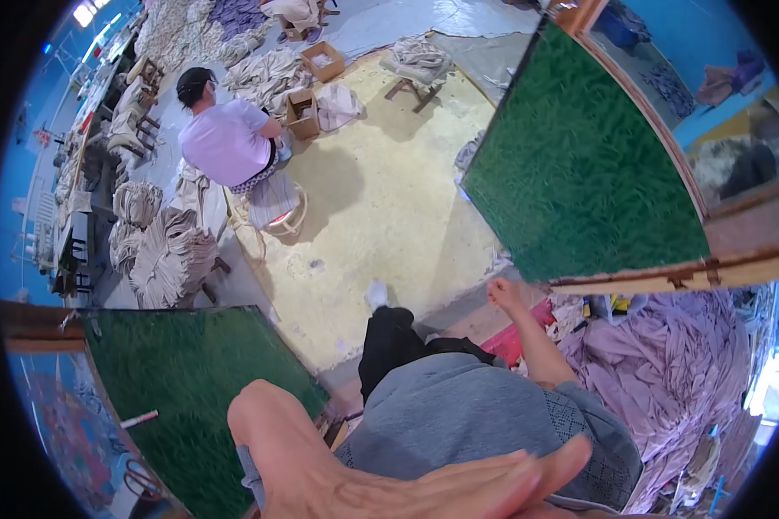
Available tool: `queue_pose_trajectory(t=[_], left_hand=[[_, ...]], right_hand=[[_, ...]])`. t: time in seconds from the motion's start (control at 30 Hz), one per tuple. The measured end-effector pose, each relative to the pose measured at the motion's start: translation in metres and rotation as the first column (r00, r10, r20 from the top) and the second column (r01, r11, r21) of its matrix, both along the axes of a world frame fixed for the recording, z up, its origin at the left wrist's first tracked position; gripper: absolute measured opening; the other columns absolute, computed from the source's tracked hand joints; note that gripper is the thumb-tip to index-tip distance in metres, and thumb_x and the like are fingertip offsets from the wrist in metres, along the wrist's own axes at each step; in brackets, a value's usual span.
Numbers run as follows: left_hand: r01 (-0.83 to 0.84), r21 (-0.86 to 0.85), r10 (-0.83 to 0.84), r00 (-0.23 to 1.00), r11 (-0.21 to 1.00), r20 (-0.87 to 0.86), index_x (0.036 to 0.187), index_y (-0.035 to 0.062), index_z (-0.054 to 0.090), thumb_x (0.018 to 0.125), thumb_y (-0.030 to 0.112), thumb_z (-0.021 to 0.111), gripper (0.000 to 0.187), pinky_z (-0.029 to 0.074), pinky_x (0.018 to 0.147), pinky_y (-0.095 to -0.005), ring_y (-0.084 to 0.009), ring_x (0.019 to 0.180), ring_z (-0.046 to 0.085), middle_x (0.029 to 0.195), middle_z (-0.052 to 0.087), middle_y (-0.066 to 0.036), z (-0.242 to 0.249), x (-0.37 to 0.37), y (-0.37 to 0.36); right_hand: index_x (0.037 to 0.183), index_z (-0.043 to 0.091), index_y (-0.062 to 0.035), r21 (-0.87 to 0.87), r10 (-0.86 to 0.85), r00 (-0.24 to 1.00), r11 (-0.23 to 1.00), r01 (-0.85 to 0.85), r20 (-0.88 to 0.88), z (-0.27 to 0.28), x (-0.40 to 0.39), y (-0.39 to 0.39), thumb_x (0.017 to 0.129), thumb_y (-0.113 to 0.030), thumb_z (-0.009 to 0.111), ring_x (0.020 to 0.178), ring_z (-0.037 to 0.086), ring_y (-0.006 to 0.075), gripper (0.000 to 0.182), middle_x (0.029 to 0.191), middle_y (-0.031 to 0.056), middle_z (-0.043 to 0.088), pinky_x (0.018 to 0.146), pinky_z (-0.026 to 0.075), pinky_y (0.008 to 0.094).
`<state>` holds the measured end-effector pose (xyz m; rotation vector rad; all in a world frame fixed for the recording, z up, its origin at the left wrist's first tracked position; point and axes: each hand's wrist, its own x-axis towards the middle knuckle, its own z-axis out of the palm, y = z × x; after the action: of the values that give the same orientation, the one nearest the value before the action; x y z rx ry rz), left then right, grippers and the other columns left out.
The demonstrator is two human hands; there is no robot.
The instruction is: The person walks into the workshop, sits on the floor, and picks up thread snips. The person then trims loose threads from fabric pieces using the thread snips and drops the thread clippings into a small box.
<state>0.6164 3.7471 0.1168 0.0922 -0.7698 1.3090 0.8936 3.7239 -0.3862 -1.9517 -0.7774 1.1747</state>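
My left hand (459,486) is raised close to the camera at the bottom of the head view, its fingers stretched out over my grey shirt (459,406). Nothing shows between these fingers. Beyond the shirt, at right of centre, my right hand (505,296) hangs with curled fingers and no visible object in it. It is near the lower edge of a green panel (580,173), above a red item (528,333) and a large heap of mauve cloth (666,355).
A seated person (229,143) faces cardboard boxes (303,114) and cloth piles. A cloth-topped stool (415,65) stands farther back. Bundled cloth (171,259) lies left. Another green panel (190,372), with scissors (141,478) beside it, is at lower left.
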Motion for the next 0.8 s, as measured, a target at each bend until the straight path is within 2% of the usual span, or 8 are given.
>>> queue_pose_trajectory(t=[0.2,0.23,0.37,0.4,0.43,0.53,0.63,0.8], left_hand=[[0.442,0.235,-0.364,0.878,0.866,-0.311,0.141,0.0076,0.018,0.095,0.046,0.048,0.067,0.019,0.106,-0.0687,-0.0657,0.130,-0.001,0.134,-0.002,-0.056,-0.021,-0.032,0.193],[0.417,0.338,-0.350,0.905,0.844,-0.243,0.145,0.0090,0.011,0.095,0.051,0.044,0.073,0.021,0.107,-0.0663,-0.0634,0.132,0.000,0.138,-0.002,-0.053,-0.020,-0.015,0.225],[0.578,0.389,-0.504,0.816,0.717,-0.284,0.151,0.0043,-0.005,0.090,0.067,0.036,0.097,0.028,0.108,-0.0577,-0.0509,0.140,0.005,0.148,-0.001,-0.042,-0.021,-0.001,0.322],[0.635,0.363,-0.543,0.772,0.683,-0.330,0.150,0.0010,-0.008,0.088,0.070,0.036,0.102,0.030,0.108,-0.0562,-0.0482,0.141,0.007,0.149,-0.001,-0.040,-0.023,0.000,0.345],[0.688,0.331,-0.581,0.724,0.645,-0.372,0.149,-0.0022,-0.010,0.087,0.073,0.036,0.107,0.031,0.108,-0.0548,-0.0455,0.143,0.009,0.150,0.000,-0.039,-0.025,0.002,0.368],[0.777,0.199,-0.630,0.607,0.597,-0.484,0.146,-0.0065,-0.003,0.087,0.070,0.040,0.106,0.039,0.102,-0.0498,-0.0422,0.139,0.022,0.148,0.012,-0.036,-0.026,0.012,0.441],[0.755,-0.152,-0.701,0.487,0.637,-0.521,0.148,-0.0042,0.020,0.093,0.056,0.050,0.086,0.045,0.095,-0.0473,-0.0441,0.129,0.042,0.142,0.033,-0.035,-0.020,0.009,0.503],[0.240,0.449,0.144,0.731,0.860,-0.667,0.119,0.0008,0.059,0.092,0.026,0.063,0.037,0.052,0.082,-0.0377,-0.0320,0.106,0.061,0.120,0.058,-0.021,-0.076,0.069,0.634]], right_hand=[[0.070,0.064,-0.0043,-0.426,0.364,0.921,0.861,-0.276,0.139,-0.079,0.002,0.035,0.083,-0.029,0.060,0.054,0.064,0.0195,0.028,0.064,0.0101,0.065,0.053,0.050,0.0351],[0.072,0.068,-0.0042,-0.575,0.015,1.000,0.818,-0.011,0.001,-0.086,-0.006,0.032,0.080,-0.034,0.058,0.062,0.067,0.0238,0.032,0.071,0.0150,0.067,0.062,0.053,0.0379],[0.077,0.071,-0.0019,-0.531,0.462,0.798,0.819,-0.216,0.387,-0.228,0.011,0.008,0.077,-0.033,0.061,0.066,0.069,0.0260,0.033,0.077,0.0172,0.069,0.069,0.055,0.0377],[0.078,0.072,-0.0015,-0.573,0.519,0.762,0.783,-0.242,0.387,-0.226,0.012,0.008,0.076,-0.032,0.062,0.066,0.069,0.0259,0.032,0.077,0.0174,0.069,0.070,0.055,0.0376],[0.077,0.071,-0.0005,-0.479,0.294,0.914,0.868,-0.133,0.280,-0.086,-0.008,0.076,0.077,-0.029,0.062,0.061,0.067,0.0239,0.030,0.068,0.0151,0.067,0.063,0.053,0.0376],[0.072,0.070,-0.0022,-0.490,0.021,0.989,0.870,0.054,0.145,-0.058,-0.005,0.148,0.079,-0.027,0.061,0.054,0.063,0.0206,0.028,0.059,0.0111,0.063,0.052,0.049,0.0354],[0.068,0.068,-0.0031,-0.424,0.037,0.997,0.905,-0.007,0.064,-0.049,0.013,0.228,0.081,-0.026,0.060,0.049,0.058,0.0179,0.027,0.055,0.0078,0.060,0.044,0.043,0.0316],[0.063,0.060,-0.0037,-0.258,0.084,0.993,0.964,-0.059,0.088,-0.110,0.090,0.399,0.086,-0.024,0.061,0.053,0.051,0.0093,0.031,0.059,0.0014,0.056,0.048,0.038,0.0288]])
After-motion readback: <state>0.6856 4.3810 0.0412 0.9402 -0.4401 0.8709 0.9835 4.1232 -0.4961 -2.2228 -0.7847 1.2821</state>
